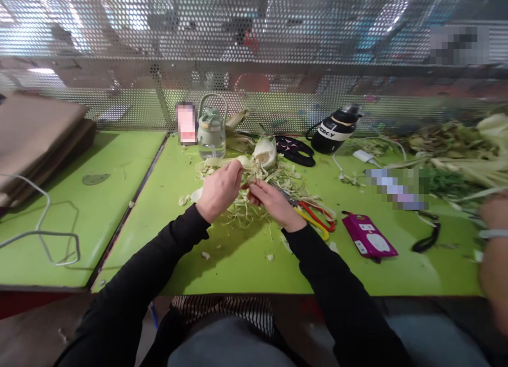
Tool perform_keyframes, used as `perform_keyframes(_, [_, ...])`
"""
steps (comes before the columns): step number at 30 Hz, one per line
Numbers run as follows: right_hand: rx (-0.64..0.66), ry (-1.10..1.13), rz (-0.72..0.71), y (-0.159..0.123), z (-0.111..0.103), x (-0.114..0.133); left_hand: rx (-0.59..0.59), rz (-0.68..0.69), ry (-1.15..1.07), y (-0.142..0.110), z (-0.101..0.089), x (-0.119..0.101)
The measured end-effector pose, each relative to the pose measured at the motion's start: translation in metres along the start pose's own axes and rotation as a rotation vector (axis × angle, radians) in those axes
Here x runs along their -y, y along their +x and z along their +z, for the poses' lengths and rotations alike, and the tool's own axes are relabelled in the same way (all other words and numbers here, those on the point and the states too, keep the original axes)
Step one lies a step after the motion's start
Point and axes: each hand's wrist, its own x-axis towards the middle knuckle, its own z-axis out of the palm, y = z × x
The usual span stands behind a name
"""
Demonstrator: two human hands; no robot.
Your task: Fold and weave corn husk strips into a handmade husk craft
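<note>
My left hand (219, 189) is closed around a pale green leafy stalk (238, 162) that reaches toward the back of the green table (238, 256). My right hand (273, 202) is pinched on the same stalk's near end, right beside the left hand. Under both hands lies a heap of shredded pale leaf trimmings (273, 181). A pale husk piece (265, 151) lies just behind the heap. Scissors with red and yellow handles (315, 216) lie on the table touching my right wrist.
A magenta phone (369, 237) lies right of the scissors. A pale green bottle (211, 128), black jug (335, 130) and black glasses (296, 149) stand along the perforated metal screen (254, 54). More greens (456, 160) pile at right, by another person's arm (494, 250). Cable (43, 232) and folded brown sheets (35, 139) sit left.
</note>
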Motion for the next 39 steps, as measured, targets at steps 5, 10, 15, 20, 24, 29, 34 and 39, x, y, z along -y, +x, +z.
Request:
perform_keyframes(5, [-0.247, -0.829, -0.483, -0.015, 0.014, 0.006, 0.199, -0.058, 0.123, -0.001, -0.003, -0.001])
perform_keyframes(10, [-0.292, -1.099, -0.663, -0.019, 0.007, 0.009, 0.262, -0.109, 0.017, 0.002, -0.001, 0.002])
perform_keyframes(15, [-0.25, -1.132, -0.612, -0.018, 0.017, 0.005, 0.155, -0.245, -0.312, 0.012, -0.001, 0.014])
perform_keyframes(20, [-0.238, -0.993, -0.51, -0.015, 0.009, 0.008, 0.218, -0.01, -0.24, 0.006, 0.012, 0.018])
perform_keyframes(24, [-0.339, -0.697, -0.332, -0.004, -0.025, 0.007, 0.325, 0.444, -0.259, 0.0, 0.014, 0.012])
perform_keyframes(29, [-0.18, -0.411, -0.223, 0.003, -0.021, -0.001, 0.056, 0.42, -0.392, 0.001, 0.003, 0.009])
perform_keyframes(34, [-0.153, -0.644, -0.372, -0.008, 0.014, -0.001, -0.024, 0.013, -0.442, 0.008, 0.003, 0.017])
perform_keyframes(39, [-0.271, -0.531, -0.265, -0.007, 0.004, 0.001, 0.196, -0.423, -1.158, 0.012, -0.003, 0.01])
